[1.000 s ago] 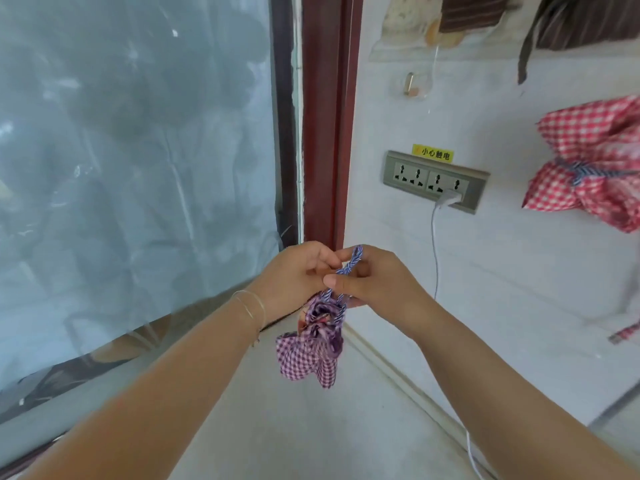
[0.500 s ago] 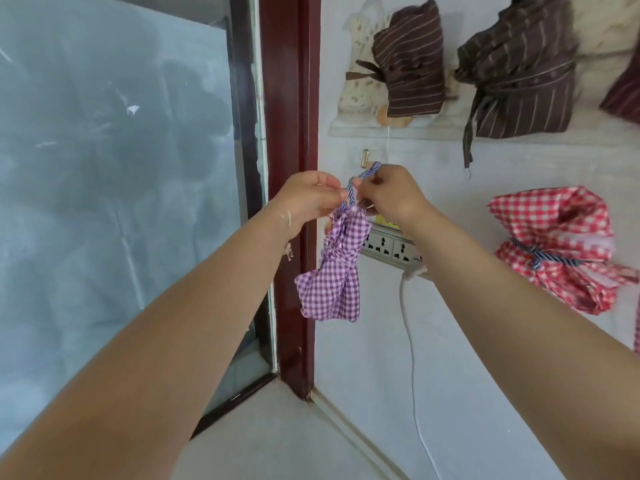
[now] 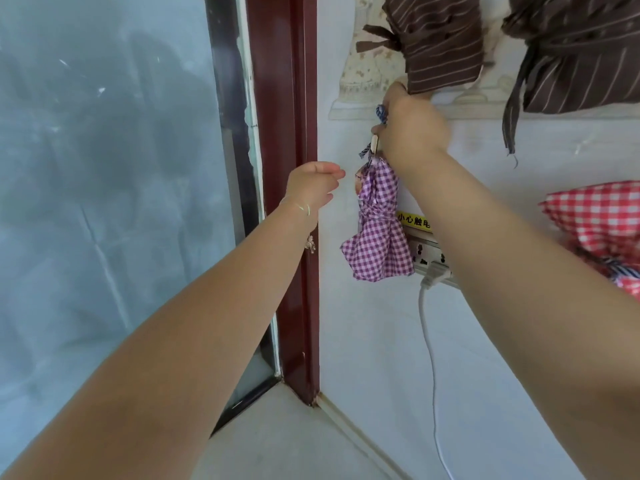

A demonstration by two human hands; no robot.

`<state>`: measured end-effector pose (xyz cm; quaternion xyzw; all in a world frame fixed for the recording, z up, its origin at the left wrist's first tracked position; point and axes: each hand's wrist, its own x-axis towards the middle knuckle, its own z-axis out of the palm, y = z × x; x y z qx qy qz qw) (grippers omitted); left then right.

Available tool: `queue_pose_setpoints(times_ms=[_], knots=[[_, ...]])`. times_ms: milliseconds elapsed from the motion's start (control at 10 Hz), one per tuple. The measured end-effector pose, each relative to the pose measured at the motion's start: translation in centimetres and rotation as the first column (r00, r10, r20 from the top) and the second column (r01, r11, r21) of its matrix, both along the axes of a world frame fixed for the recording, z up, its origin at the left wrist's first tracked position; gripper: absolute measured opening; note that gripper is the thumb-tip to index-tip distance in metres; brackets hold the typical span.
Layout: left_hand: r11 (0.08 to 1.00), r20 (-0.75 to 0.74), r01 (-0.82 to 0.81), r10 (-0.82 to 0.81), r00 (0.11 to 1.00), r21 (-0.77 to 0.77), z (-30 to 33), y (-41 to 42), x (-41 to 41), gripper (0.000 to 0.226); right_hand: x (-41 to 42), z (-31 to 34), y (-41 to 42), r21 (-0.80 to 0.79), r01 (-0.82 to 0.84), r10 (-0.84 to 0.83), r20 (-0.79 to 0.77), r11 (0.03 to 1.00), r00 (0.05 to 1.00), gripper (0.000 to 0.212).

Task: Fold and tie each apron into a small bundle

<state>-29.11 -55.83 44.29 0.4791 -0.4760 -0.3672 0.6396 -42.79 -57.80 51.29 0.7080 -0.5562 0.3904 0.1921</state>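
Observation:
A small purple checked apron bundle, tied round its middle, hangs against the white wall from a small hook. My right hand is raised at the hook and grips the bundle's blue-and-white striped tie. My left hand hovers just left of the bundle, fingers loosely curled, holding nothing and not touching the cloth.
Two brown striped bundles hang above on the wall. A red checked bundle hangs at right. A socket strip with a white cable sits behind the purple bundle. A dark red door frame and glass pane lie left.
Both hands lifted the purple bundle up to the wall hook. My left hand has let go and drawn back to the left; the right hand stays on the tie.

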Motion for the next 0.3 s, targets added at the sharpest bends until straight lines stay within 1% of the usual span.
queue_pose_setpoints(times_ms=[100, 200, 300], knots=[[0.998, -0.01, 0.025, -0.024, 1.0, 0.055, -0.7, 1.0, 0.3, 0.021, 0.0, -0.3, 1.0, 0.009, 0.09, -0.089, -0.089, 0.996, 0.992, 0.042], [0.991, 0.06, 0.055, -0.063, 0.996, 0.124, -1.2, 2.0, 0.6, 0.015, 0.0, -0.3, 1.5, 0.134, 0.094, -0.082, -0.097, 0.986, 0.992, 0.036], [0.984, 0.157, 0.054, -0.082, 0.984, 0.172, -1.7, 3.4, 0.6, 0.017, -0.7, -0.7, 3.2, 0.209, 0.045, -0.042, -0.019, 0.977, 0.999, 0.035]])
